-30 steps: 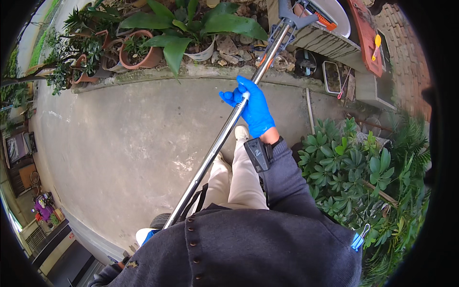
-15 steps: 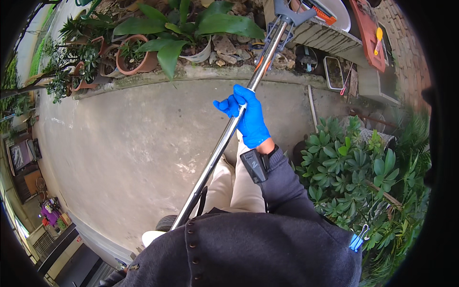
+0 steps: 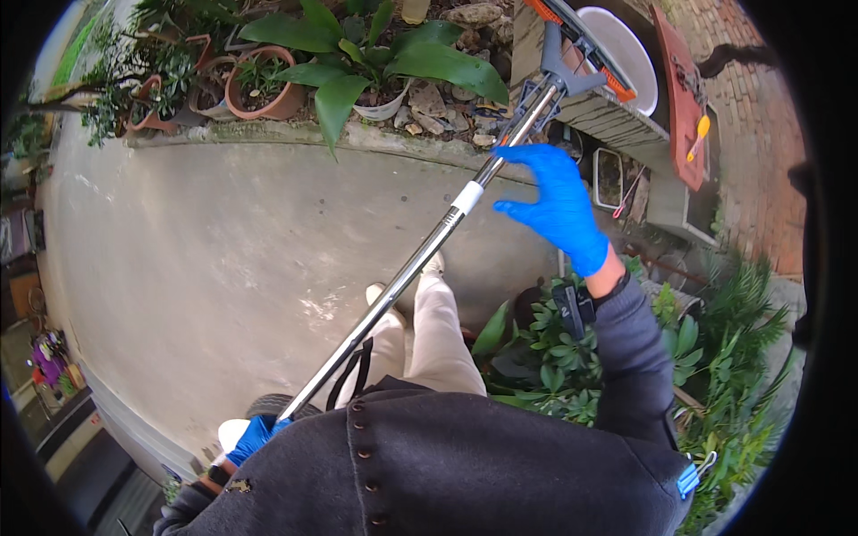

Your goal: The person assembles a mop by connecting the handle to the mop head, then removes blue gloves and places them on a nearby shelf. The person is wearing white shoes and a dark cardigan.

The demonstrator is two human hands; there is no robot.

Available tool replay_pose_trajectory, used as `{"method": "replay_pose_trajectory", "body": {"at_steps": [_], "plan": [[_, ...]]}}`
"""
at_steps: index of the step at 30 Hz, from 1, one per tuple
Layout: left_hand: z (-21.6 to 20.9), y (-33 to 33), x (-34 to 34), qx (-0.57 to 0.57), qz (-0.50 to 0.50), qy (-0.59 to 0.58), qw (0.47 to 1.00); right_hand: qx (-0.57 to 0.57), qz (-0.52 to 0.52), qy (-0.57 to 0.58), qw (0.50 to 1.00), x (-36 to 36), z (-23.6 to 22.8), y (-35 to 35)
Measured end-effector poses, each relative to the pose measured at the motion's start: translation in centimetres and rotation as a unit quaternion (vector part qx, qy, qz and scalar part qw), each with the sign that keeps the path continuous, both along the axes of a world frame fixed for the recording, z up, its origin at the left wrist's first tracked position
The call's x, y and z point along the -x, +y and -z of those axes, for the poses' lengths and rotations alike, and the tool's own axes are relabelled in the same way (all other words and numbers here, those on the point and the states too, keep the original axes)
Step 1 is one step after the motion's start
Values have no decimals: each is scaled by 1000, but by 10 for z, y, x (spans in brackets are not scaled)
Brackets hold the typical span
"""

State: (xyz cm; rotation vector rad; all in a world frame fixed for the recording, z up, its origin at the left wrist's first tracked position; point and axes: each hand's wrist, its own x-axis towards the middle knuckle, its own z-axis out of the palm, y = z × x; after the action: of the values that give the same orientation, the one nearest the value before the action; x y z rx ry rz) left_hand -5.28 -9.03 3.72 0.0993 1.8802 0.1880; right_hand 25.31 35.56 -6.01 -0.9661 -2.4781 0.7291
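A long-handled mop with a shiny metal pole (image 3: pixel 393 290) slants from the lower left up to its grey and orange head (image 3: pixel 572 76), which rests against the concrete ledge. A white collar (image 3: pixel 467 196) sits partway along the pole. My left hand (image 3: pixel 256 436), in a blue glove, is closed round the pole's lower end beside its white tip; my jacket hides part of it. My right hand (image 3: pixel 559 205), also in a blue glove, is open with thumb and fingers apart. Its fingertips are beside the pole just below the head, and whether they touch it I cannot tell.
A white basin (image 3: pixel 617 45) stands on the ledge, with a yellow-handled tool (image 3: pixel 699 138) on a red board to its right. Potted plants (image 3: pixel 261 85) line the planter's edge along the far side. Leafy shrubs (image 3: pixel 554 357) grow at my right, beyond the concrete floor (image 3: pixel 206 259).
My right hand has let go of the pole, opened and moved right, nearer the mop head. My left hand has come into view at the lower end. The head has shifted right and slightly down.
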Motion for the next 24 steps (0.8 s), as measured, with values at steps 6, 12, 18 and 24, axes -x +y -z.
{"method": "replay_pose_trajectory", "body": {"at_steps": [6,12,18,24], "plan": [[12,-6,18,-6,114,-46,992,-6,-406,-252,878,88,19,34],[24,-13,22,-44,93,-5,995,127,-485,-496,709,121,50,51],[31,5,21,-43,81,-71,993,-44,-425,-332,841,93,59,61],[22,22,38,-28,148,-22,988,-87,-378,-265,883,90,73,60]]}}
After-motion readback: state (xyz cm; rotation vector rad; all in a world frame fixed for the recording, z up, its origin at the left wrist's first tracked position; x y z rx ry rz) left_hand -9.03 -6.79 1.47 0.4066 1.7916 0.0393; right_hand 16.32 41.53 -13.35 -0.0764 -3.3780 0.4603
